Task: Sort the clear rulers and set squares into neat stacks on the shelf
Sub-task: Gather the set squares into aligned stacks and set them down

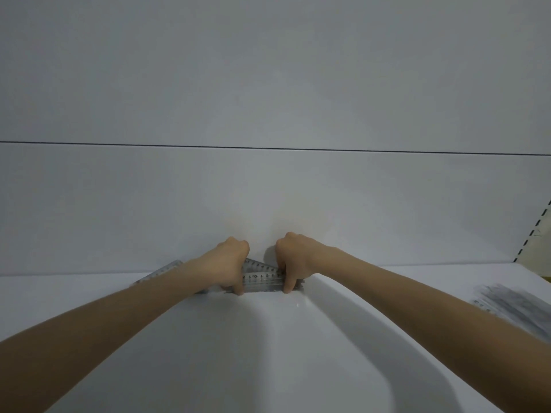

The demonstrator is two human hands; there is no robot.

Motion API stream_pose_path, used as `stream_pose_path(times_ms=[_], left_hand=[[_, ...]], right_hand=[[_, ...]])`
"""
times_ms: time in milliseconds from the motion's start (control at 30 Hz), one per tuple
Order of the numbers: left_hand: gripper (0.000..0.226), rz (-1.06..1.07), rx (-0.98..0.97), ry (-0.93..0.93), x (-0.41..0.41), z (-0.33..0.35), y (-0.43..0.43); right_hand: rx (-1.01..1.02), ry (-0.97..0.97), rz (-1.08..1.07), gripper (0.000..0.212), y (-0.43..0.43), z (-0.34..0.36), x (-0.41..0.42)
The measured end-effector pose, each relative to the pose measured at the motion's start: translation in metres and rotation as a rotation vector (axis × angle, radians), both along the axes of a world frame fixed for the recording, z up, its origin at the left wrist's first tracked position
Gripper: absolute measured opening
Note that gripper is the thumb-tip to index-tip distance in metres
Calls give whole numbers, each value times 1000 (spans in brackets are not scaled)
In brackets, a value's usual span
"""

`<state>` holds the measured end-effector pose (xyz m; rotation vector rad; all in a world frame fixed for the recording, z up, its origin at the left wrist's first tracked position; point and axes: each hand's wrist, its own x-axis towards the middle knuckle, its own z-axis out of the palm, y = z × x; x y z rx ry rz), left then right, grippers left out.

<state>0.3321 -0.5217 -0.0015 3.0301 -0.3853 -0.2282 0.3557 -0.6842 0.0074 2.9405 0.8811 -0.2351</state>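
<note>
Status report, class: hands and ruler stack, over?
Left hand, right hand: both gripping stack of clear plastic rulers and set squares at back of white shelf. Second clear pile far right, apart. Nothing in the way.

White shelf (268,353), white back panel (268,204), dark horizontal seam (268,149), slotted upright (532,234).

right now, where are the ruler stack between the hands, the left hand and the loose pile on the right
ruler stack (262,282): head view, on its printed scale.
left hand (226,263): head view, back of the hand.
loose pile (518,308): head view, middle of the grey heap.
</note>
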Motion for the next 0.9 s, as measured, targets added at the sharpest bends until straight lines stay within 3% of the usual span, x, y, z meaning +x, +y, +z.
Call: stream_pose_path(times_ms=[467,900], left_hand=[[57,1,61,0,-4,1,-2],[67,55,36,10,-12,7,-10]], right_hand=[[-8,3,5,45,7,-3,2],[-126,-14,-66,38,3,7,-8]])
